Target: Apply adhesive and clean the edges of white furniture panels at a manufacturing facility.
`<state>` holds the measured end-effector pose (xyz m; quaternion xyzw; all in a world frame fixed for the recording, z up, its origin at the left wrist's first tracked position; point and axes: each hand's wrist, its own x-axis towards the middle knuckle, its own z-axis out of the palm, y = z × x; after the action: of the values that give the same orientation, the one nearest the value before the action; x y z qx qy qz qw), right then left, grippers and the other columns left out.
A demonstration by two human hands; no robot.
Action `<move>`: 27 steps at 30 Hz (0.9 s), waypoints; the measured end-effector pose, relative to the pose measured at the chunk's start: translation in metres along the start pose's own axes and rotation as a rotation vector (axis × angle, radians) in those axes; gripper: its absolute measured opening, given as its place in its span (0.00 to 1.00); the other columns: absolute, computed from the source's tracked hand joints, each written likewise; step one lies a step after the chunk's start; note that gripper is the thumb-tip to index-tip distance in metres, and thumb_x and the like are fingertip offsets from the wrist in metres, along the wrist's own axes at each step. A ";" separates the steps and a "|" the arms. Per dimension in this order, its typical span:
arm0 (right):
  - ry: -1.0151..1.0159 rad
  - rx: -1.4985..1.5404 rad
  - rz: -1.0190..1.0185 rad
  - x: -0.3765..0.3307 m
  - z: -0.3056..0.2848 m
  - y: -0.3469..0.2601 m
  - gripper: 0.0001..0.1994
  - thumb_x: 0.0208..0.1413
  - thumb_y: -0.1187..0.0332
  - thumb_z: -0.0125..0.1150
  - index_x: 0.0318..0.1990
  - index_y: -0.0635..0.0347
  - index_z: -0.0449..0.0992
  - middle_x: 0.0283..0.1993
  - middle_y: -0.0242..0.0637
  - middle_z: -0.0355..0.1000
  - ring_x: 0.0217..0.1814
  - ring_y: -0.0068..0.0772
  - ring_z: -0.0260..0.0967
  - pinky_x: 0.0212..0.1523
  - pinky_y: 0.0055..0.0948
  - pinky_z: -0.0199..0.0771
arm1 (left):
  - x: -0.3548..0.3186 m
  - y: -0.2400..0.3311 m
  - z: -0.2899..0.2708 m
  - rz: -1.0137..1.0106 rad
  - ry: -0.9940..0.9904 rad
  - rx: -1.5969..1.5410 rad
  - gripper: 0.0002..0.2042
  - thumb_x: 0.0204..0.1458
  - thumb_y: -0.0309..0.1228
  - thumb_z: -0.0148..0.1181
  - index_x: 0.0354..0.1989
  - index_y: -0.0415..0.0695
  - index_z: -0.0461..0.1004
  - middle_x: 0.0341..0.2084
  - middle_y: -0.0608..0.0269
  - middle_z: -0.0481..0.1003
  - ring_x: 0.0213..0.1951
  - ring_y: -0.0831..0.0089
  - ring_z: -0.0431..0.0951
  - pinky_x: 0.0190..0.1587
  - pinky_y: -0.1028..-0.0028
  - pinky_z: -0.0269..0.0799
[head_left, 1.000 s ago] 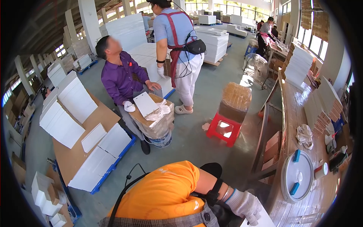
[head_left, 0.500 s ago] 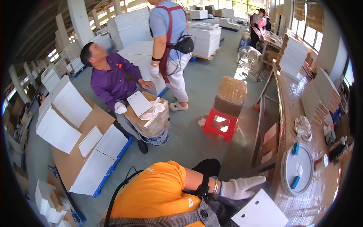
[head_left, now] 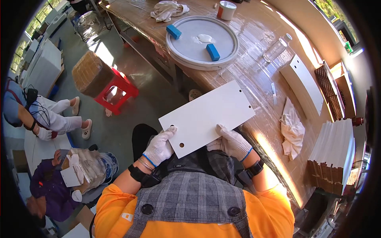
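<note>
White panel (head_left: 208,119), rectangular with dark round holes at both ends, is held in both hands above the lap; its right end overlaps the edge of the film-covered table (head_left: 260,89) in this view. Left hand (head_left: 159,147), gloved, grips the panel's left end: thumb on the upper face beside a hole, remaining fingers largely hidden. Right hand (head_left: 233,144), gloved, pinches the near long edge — thumb on the upper face, other fingers beneath. Whether the fingers under the panel are spread or pressed together cannot be told for either hand. On the table, well apart from the hands: a round grey lid (head_left: 184,47) bearing two blue blocks (head_left: 212,52) and a white smear (head_left: 204,38), a white cup (head_left: 226,11), a clear bottle (head_left: 274,50) and a crumpled cloth (head_left: 293,131). Stacked white boards (head_left: 332,144) stand at right. A red stool (head_left: 121,93) beneath a brown carton (head_left: 92,73) stands left of the table.
</note>
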<state>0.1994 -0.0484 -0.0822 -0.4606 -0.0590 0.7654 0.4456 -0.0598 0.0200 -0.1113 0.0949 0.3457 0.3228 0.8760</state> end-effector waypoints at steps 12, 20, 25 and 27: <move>0.281 -0.940 -0.484 -0.022 0.044 -0.141 0.17 0.59 0.57 0.57 0.40 0.66 0.77 0.33 0.36 0.76 0.32 0.22 0.71 0.35 0.21 0.73 | 0.020 -0.014 -0.020 -0.062 0.034 -0.124 0.12 0.55 0.25 0.48 0.48 0.40 0.69 0.45 0.59 0.72 0.51 0.62 0.71 0.59 0.60 0.62; 0.884 -1.733 -0.791 0.104 0.103 -0.189 0.25 0.53 0.47 0.58 0.45 0.62 0.76 0.46 0.47 0.73 0.48 0.44 0.72 0.48 0.39 0.71 | 0.020 -0.012 -0.024 -0.107 -0.113 -0.153 0.14 0.58 0.29 0.51 0.50 0.38 0.68 0.47 0.57 0.73 0.50 0.64 0.72 0.58 0.63 0.65; 0.905 -1.934 -0.652 0.114 0.108 -0.190 0.24 0.52 0.48 0.59 0.44 0.60 0.76 0.46 0.47 0.71 0.50 0.47 0.70 0.49 0.41 0.70 | 0.024 -0.010 -0.030 -0.114 -0.079 -0.149 0.14 0.57 0.30 0.53 0.49 0.39 0.69 0.46 0.56 0.73 0.50 0.62 0.73 0.58 0.61 0.64; 0.762 -1.790 -0.955 0.096 0.095 -0.186 0.21 0.54 0.56 0.59 0.49 0.63 0.74 0.46 0.44 0.72 0.48 0.41 0.71 0.48 0.37 0.70 | 0.026 -0.011 -0.034 -0.108 -0.065 -0.162 0.14 0.56 0.29 0.53 0.49 0.38 0.69 0.45 0.56 0.74 0.49 0.62 0.73 0.58 0.61 0.64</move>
<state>0.2271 0.1633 0.0022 -0.7556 -0.6272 -0.0012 0.1889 -0.0626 0.0263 -0.1553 0.0151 0.2944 0.2988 0.9076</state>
